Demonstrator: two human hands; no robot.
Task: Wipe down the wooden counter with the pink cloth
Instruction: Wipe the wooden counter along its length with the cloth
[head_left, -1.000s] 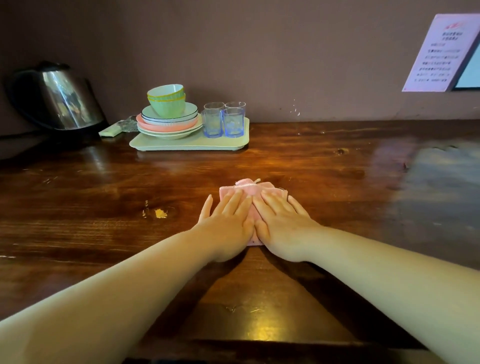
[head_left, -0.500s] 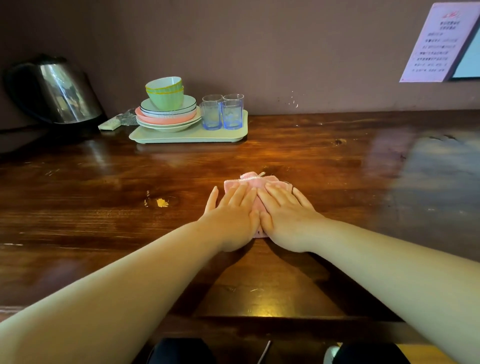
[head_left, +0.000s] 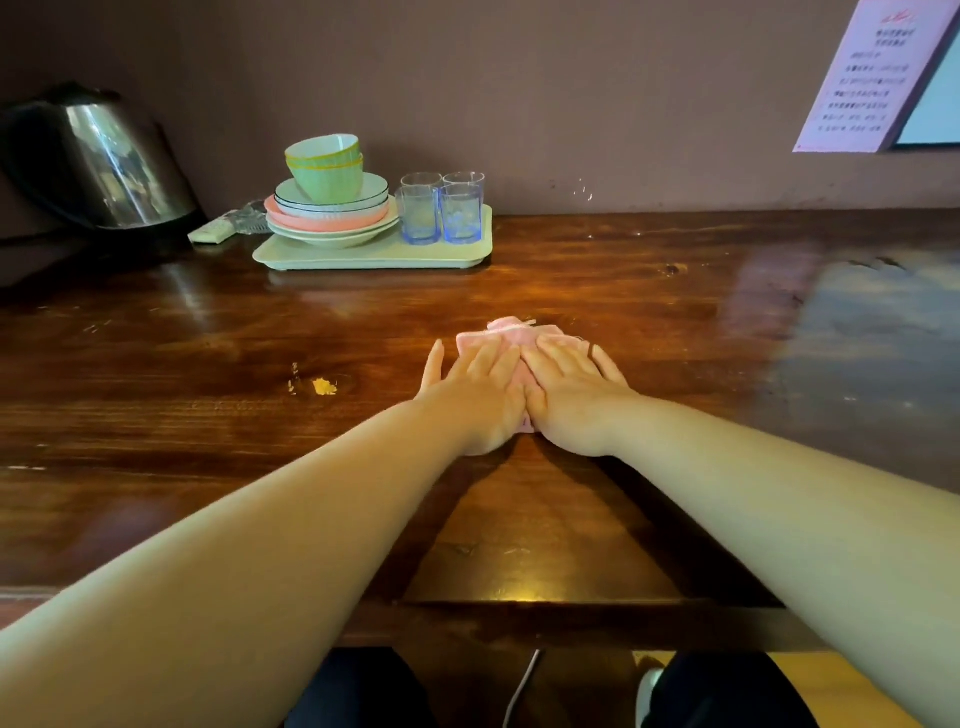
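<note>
Currently, head view: left hand (head_left: 480, 400) and right hand (head_left: 574, 397) lie flat, side by side, pressing the cloth (head_left: 511, 338) mid-bench (head_left: 675, 322). Risk: a long forward push could strike the tray (head_left: 374, 257) and topple its glasses (head_left: 441, 213).

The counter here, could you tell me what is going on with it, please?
A person is wiping the wooden counter with a folded pink cloth. Both hands lie flat on the cloth side by side, left hand and right hand, fingers straight and pressing down. The cloth sits near the middle of the counter. At the back stand a kettle and a tray with stacked bowls, plates and glasses. A yellowish spot shows left of the hands.
</note>
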